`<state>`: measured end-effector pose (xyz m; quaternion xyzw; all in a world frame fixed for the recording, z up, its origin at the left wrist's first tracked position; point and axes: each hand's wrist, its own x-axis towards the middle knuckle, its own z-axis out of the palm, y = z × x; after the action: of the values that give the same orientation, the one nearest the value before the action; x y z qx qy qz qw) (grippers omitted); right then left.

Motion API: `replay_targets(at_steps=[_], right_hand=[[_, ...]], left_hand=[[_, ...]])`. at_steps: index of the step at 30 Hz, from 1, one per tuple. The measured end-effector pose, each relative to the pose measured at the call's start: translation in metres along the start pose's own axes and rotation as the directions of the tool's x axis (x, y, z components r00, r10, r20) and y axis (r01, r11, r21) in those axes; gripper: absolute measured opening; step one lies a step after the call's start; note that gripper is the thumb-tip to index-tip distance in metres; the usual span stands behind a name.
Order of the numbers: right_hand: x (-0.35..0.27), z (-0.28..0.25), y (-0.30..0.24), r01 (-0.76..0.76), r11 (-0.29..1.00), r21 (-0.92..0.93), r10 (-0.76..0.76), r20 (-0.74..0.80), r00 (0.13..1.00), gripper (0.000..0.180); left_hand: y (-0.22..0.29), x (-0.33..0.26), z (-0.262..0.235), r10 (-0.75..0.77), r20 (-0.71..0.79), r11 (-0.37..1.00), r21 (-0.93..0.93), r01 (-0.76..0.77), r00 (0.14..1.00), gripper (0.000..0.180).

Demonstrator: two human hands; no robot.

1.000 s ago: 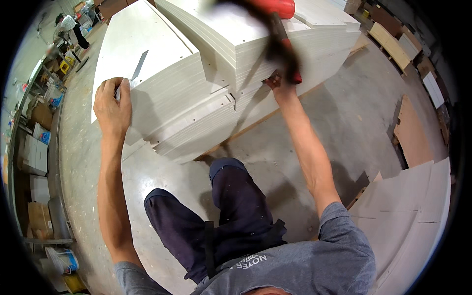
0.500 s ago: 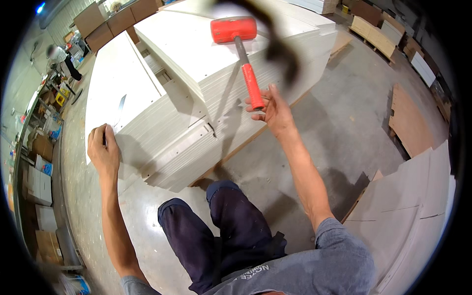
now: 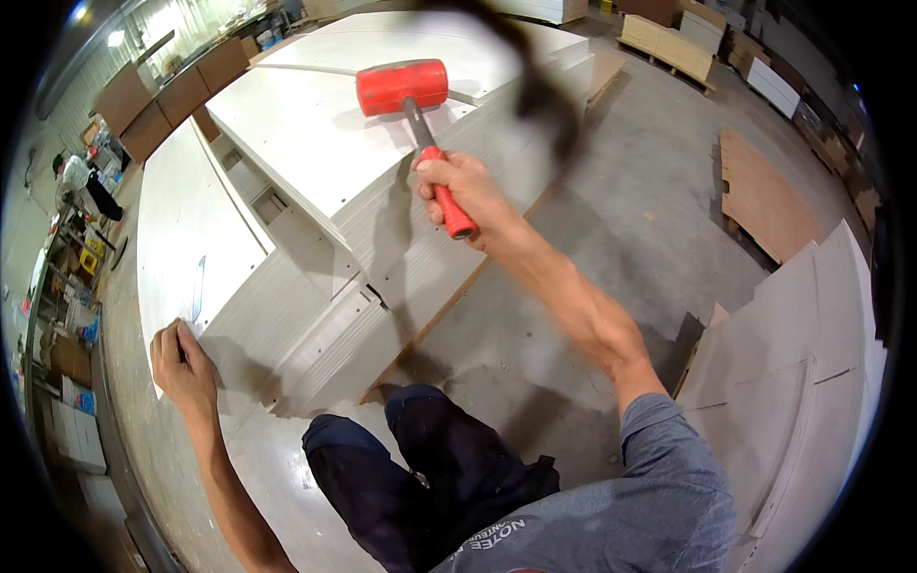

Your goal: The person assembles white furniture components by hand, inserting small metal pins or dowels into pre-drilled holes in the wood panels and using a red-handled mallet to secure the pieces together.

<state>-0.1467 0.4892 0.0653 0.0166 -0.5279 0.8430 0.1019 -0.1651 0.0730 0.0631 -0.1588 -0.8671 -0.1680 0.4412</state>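
Observation:
My right hand (image 3: 462, 196) is wrapped round the red grip of a mallet (image 3: 403, 88). Its red head is raised over the white panels, joined to the grip by a dark shaft. At the near left corner of a stack of white panels (image 3: 186, 229), my left hand (image 3: 184, 368) has its bent fingers on the edge. A thin, shiny grey strip (image 3: 199, 286) shows on the top panel just beyond those fingers; I cannot tell what it is. To the right is a second, taller panel stack (image 3: 296, 115), with a gap between the two.
A narrow stack of white strips (image 3: 334, 334) sits low in front. Brown cardboard (image 3: 764, 196) lies on the floor at right, near more large pale sheets (image 3: 783, 372). Shelves line the left side, where another person (image 3: 86, 181) stands. A blurred dark shape hides part of the upper middle.
My right hand, loosely open at the grip's end before, has closed higher up on the mallet. The mallet and right hand now appear further left, and the whole view has shifted.

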Motion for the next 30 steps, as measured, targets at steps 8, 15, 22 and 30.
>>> replay_targets(at_steps=[8,15,22,30], right_hand=[[0.067,-0.063,-0.067,0.033,0.996,-0.087,-0.052,-0.218,0.975,0.013],[0.146,-0.144,-0.072,0.018,0.836,-0.549,-0.195,-0.267,0.944,0.022],[0.074,-0.156,-0.011,0.252,0.838,-0.484,-0.495,-0.482,0.723,0.038],[0.05,-0.08,0.186,0.119,0.959,-0.258,-0.254,-0.59,0.766,0.021]], left_hand=[[-0.001,0.0,0.004,0.001,-0.015,1.0,-0.02,-0.001,1.0,0.017],[0.008,-0.007,0.002,-0.025,-0.04,0.98,-0.201,0.016,0.999,0.012],[0.064,-0.106,0.028,0.035,0.324,0.519,-0.814,0.26,0.946,0.031],[0.093,-0.061,0.126,0.122,0.15,0.619,-0.784,0.043,0.981,0.023]])
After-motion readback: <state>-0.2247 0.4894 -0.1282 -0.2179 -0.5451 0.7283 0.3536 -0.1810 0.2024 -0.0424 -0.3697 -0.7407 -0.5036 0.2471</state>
